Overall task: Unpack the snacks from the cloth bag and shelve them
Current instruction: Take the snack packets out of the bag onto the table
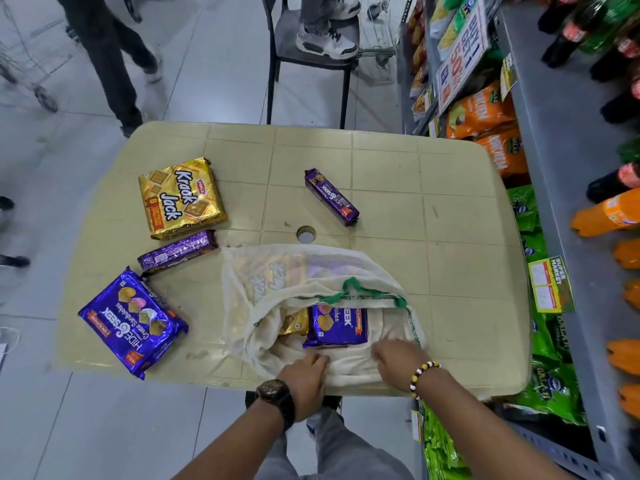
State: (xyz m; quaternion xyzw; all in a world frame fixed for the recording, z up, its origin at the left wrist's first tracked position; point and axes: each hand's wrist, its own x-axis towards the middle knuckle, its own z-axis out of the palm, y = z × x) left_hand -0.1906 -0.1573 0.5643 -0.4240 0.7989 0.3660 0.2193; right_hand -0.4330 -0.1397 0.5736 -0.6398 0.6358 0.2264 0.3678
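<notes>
Left hand (306, 370): down on the near lip of the cloth bag (277, 268), curled over the fabric and bunching it just below the bag's mouth; dark watch (277, 396) on the wrist.
Right hand (398, 356): on the same lip, further right, below the end of the green drawstring (363, 292); motion-blurred, so pinching or merely touching the cloth cannot be told; bead bracelet (424, 375) on the wrist.
Cloth bag: lying flat on the near half of the table (433, 174), mouth open toward the hands, thin enough to show gold wrapping through the upper layer.
In the mouth: purple sandwich pack (337, 327) partly exposed, just beyond both hands; gold pack (296, 322) touching its left side, mostly under cloth.
Already out, left side: Krack Jack pack (181, 199) farthest; purple roll (177, 251) just below it, touching or nearly so; large Hide & Seek pack (133, 322) nearest, beside that roll's end.
Already out, middle: second purple roll (331, 197) lying diagonally, alone, well apart from the rest, past the table's centre hole (306, 234).
Edges: bag's near lip close to the table's near rim; large Hide & Seek pack close to the near-left rim.
Open room: bare tabletop right of the bag and across the far right corner.
Surroundings: shelf (561, 150) of snack bags and bottles just right of the table; dark chair (311, 57) beyond the far edge.
</notes>
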